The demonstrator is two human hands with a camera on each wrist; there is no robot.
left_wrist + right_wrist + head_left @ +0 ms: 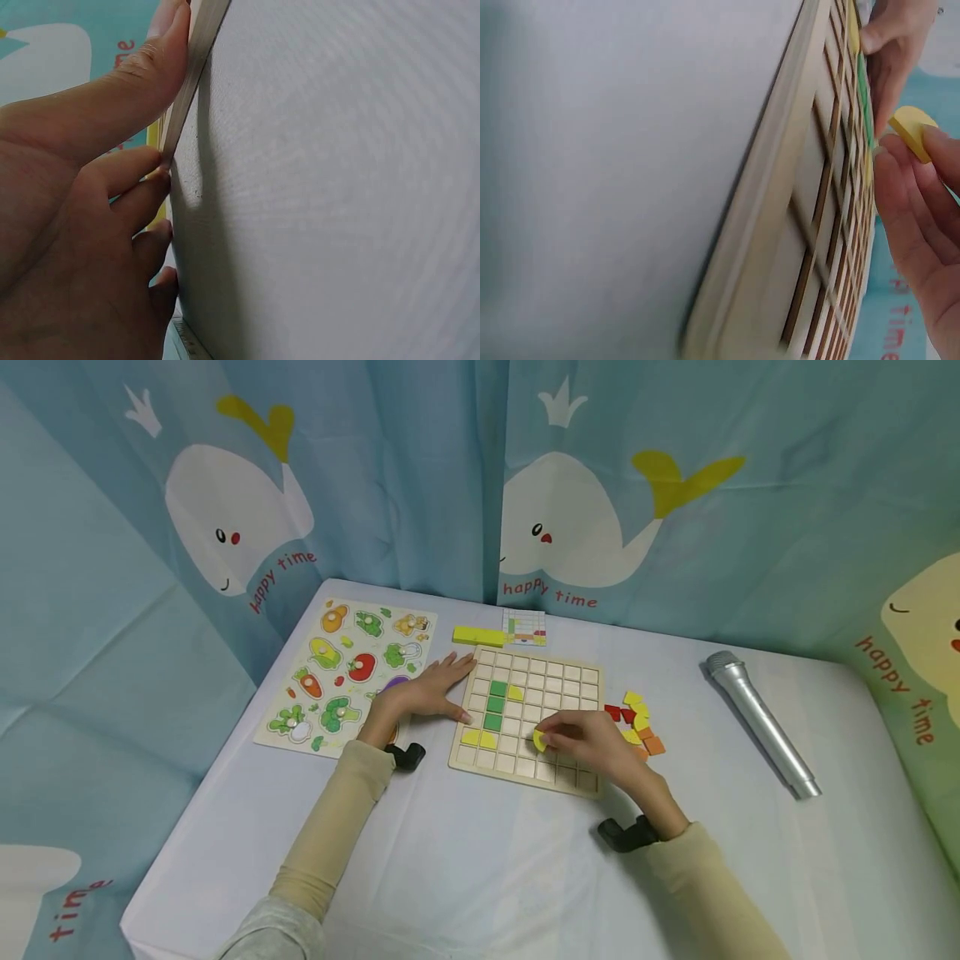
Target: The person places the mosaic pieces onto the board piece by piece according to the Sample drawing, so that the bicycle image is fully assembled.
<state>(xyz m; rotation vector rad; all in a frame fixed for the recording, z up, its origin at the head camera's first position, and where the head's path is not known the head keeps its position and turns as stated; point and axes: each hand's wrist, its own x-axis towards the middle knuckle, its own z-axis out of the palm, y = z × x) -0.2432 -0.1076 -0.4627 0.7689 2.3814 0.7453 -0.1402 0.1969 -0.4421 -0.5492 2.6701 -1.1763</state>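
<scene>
The right grip (594,743) pinches a yellow piece (539,742) at its tips; the left grip (426,692) rests spread.

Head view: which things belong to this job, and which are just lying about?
Likely the job's: grid board, placed pieces, yellow piece in the right hand, loose coloured pieces, pattern card, perhaps yellow bar.

Likely just lying about: microphone, vegetable puzzle.

Soft light, faint shadows; grid board (769,232) blurred, right wrist view.

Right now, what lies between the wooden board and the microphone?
Head view: loose red, yellow and orange pieces lie nearest the board, partly behind the right hand; then bare cloth.
</scene>
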